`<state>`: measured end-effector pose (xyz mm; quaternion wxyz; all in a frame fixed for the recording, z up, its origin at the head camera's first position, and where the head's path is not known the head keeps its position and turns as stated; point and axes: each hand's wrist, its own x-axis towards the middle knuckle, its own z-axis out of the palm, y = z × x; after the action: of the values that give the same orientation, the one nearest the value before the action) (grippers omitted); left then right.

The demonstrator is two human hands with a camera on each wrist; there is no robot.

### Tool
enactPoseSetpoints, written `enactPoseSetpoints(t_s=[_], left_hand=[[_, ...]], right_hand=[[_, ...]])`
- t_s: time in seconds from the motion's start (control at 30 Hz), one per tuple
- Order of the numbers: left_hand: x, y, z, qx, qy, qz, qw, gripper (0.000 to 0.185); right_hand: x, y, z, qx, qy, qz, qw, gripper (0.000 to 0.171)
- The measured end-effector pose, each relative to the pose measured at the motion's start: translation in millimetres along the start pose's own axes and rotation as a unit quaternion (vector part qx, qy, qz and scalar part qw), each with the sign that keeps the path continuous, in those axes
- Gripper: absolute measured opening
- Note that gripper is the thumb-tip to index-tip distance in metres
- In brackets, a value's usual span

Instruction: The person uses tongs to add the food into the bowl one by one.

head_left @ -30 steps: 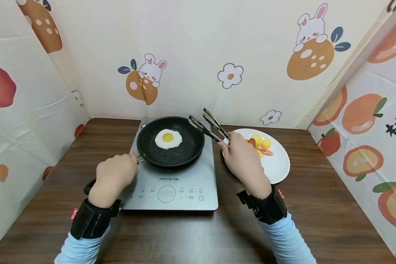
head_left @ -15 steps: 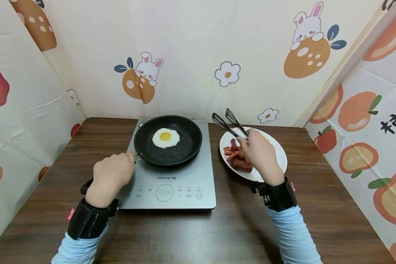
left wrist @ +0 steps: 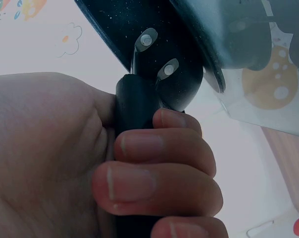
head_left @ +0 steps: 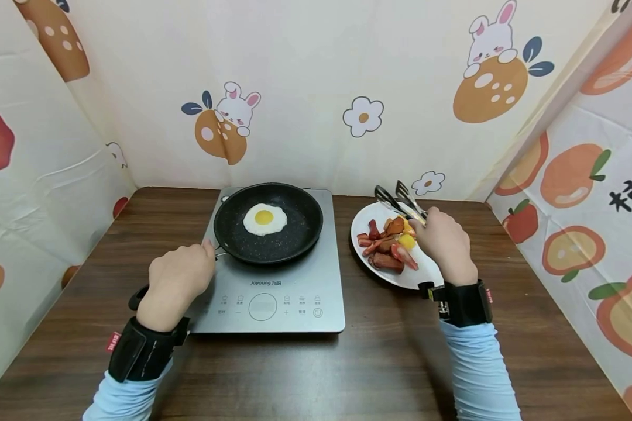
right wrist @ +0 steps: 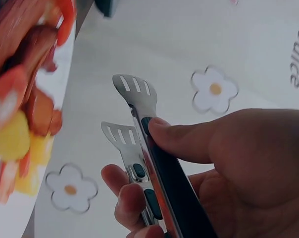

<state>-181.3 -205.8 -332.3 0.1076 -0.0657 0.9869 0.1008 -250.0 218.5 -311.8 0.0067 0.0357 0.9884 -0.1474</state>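
Observation:
My left hand [head_left: 181, 283] grips the black handle [left wrist: 137, 101] of a frying pan [head_left: 295, 242], its fingers wrapped fully round it in the left wrist view. A fried egg [head_left: 265, 220] with a yellow yolk lies in the pan. My right hand [head_left: 445, 245] holds metal tongs [right wrist: 144, 134] with slotted ends and dark grips, thumb on one arm and fingers on the other. The tong ends stand apart with nothing between them, over the far rim of a white plate [head_left: 426, 272]. Bacon strips [head_left: 402, 256], sausage pieces [head_left: 387, 262] and yellow rounds [head_left: 407, 241] are piled on that plate.
The pan sits on a silver induction cooker [head_left: 305, 292] with touch controls on its front part. The brown wooden table [head_left: 390, 362] carries cooker and plate. Printed cloth walls [head_left: 305, 70] rise at the back and both sides, close behind the pan and plate.
My right hand has carried the tongs rightward from beside the pan to over the plate's far right side, uncovering the food. My left hand keeps its grip on the pan handle.

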Motion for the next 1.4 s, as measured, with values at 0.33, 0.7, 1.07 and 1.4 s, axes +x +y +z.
enactPoseSetpoints(t_s=[0.33,0.7,1.07,1.4], left_hand=[[0.2,-0.9,-1.2,0.001,-0.005,-0.004,1.0,0.065],[-0.2,1.7,-0.1,0.003,-0.001,0.001,1.0,0.064],[0.8,2.6,0.5,0.0,0.001,-0.005,1.0,0.064],[0.5,2.5,0.7,0.001,-0.002,-0.006,1.0,0.064]], right_hand=[[7.8,27.9,0.1,-0.024,-0.051,0.072,0.996,0.059],[10.4,31.9,4.6,-0.04,-0.072,0.083,0.993,0.055],[9.7,29.0,0.9,-0.045,-0.095,0.087,0.991,0.054],[9.3,27.7,-0.4,-0.056,-0.103,0.075,0.99,0.053]])
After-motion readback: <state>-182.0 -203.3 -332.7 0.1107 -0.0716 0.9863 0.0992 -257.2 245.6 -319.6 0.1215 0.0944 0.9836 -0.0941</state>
